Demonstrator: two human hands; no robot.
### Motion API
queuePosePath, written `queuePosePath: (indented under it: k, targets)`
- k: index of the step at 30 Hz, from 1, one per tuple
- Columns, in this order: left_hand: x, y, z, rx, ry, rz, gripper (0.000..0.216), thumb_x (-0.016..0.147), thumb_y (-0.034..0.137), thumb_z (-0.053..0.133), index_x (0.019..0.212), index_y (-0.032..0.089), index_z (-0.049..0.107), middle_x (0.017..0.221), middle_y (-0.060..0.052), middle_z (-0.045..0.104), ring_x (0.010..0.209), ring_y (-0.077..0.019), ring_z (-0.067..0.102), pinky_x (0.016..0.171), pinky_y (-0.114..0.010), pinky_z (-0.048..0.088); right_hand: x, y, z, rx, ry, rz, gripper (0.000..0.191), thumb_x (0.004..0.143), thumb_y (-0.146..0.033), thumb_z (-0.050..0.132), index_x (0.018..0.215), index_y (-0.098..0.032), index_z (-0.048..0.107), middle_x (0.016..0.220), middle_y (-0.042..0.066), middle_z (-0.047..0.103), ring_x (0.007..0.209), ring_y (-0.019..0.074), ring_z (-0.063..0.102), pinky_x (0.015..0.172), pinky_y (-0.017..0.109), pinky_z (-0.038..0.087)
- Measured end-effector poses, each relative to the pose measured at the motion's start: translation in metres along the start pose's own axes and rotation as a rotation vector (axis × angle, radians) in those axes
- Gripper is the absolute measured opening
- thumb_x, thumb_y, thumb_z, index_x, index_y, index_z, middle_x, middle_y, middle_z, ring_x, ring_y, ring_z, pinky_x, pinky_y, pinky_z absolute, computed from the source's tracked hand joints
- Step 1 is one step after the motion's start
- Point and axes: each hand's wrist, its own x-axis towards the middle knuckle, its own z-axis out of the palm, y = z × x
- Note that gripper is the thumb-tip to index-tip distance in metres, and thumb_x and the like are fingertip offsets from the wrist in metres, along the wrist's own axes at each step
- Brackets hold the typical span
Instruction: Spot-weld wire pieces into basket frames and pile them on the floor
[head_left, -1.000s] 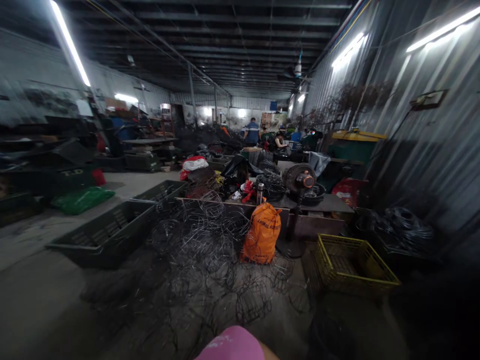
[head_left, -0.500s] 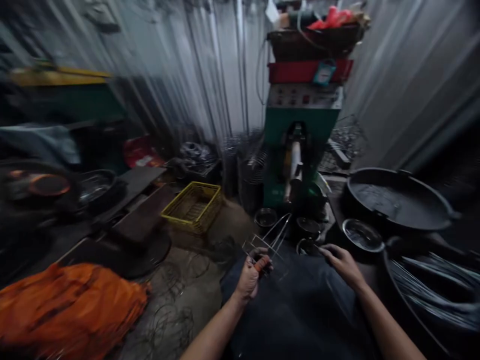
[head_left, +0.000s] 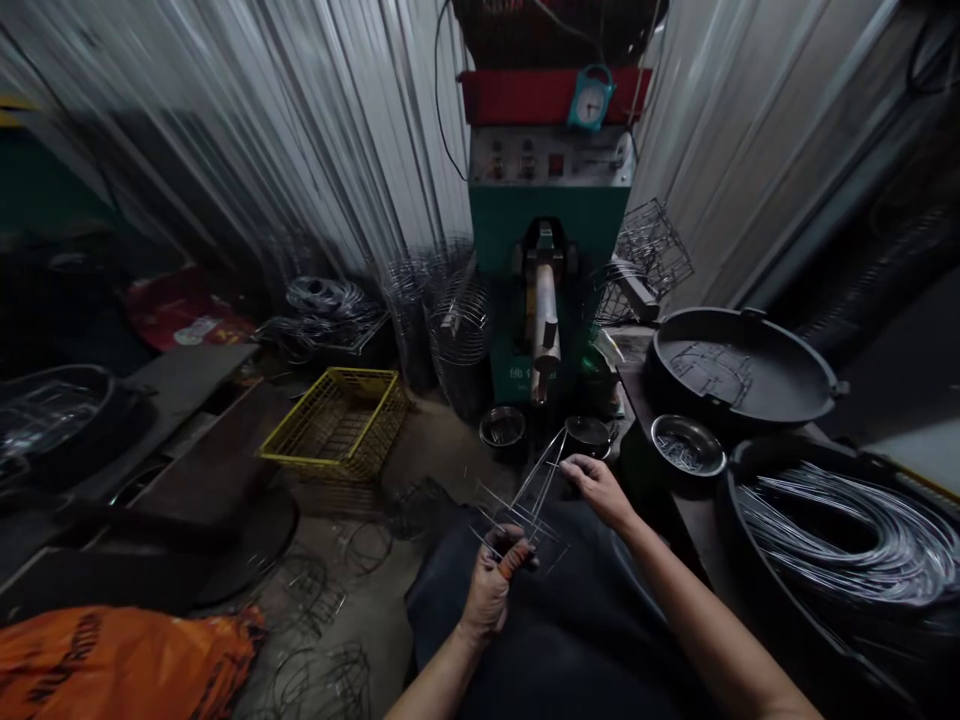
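Note:
My left hand is closed round the lower end of a bent wire frame above my dark-covered lap. Orange wrapping covers a digit of that hand. Long wires of the frame slant up to a narrow tip, while thinner crosswise wires stick out near my fingers. At the upper right of the frame, my right hand pinches a short wire piece against or very close to the long wires; contact cannot be made out.
Ahead stands a green machine with a protruding arm. Small metal bowls sit below it. At right are a black pan, a bowl of short wires and a tub of long wires. A yellow basket stands left.
My right hand has moved left from near the bowls to the wire frame with a short wire piece. My left hand still holds the frame. The view has shifted right and down.

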Motion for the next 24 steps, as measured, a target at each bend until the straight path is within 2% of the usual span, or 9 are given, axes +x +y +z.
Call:
queuePosePath:
  k: [6,13,20,24]
  targets:
    - [-0.001,-0.010,-0.002,0.031,0.017,-0.030,0.027,0.061,0.026,0.071,0.080,0.016,0.055,0.066,0.003,0.058,0.057,-0.0096,0.057,0.059,-0.022,0.044,-0.002,0.015,0.005,0.052,0.036,-0.004,0.036,0.070,-0.050,0.056,0.058,-0.017,0.051,0.051,-0.003,0.043,0.049,0.0092,0.037,0.047,0.022,0.030]
    - [0.002,-0.009,0.001,0.004,0.017,-0.053,0.027,0.062,0.026,0.071,0.081,0.017,0.053,0.065,0.004,0.059,0.056,-0.0097,0.057,0.059,-0.022,0.043,0.003,0.027,0.011,0.164,0.083,0.025,0.036,0.071,-0.050,0.056,0.061,-0.017,0.050,0.052,-0.003,0.040,0.048,0.0087,0.036,0.046,0.021,0.030]
    - [0.011,0.003,0.012,-0.041,0.013,-0.060,0.033,0.060,0.030,0.073,0.083,0.017,0.052,0.064,0.003,0.058,0.050,-0.0085,0.053,0.052,-0.020,0.040,0.015,0.019,0.015,0.212,0.121,0.074,0.037,0.069,-0.054,0.057,0.063,-0.018,0.052,0.051,-0.003,0.038,0.044,0.0080,0.032,0.040,0.020,0.028]
    - [0.018,0.005,0.017,-0.052,0.000,-0.035,0.031,0.061,0.030,0.072,0.082,0.017,0.053,0.065,0.003,0.058,0.051,-0.0083,0.053,0.053,-0.021,0.040,0.024,0.016,0.015,0.206,0.148,0.049,0.038,0.068,-0.054,0.058,0.062,-0.017,0.051,0.051,-0.003,0.040,0.045,0.0080,0.033,0.041,0.020,0.027]
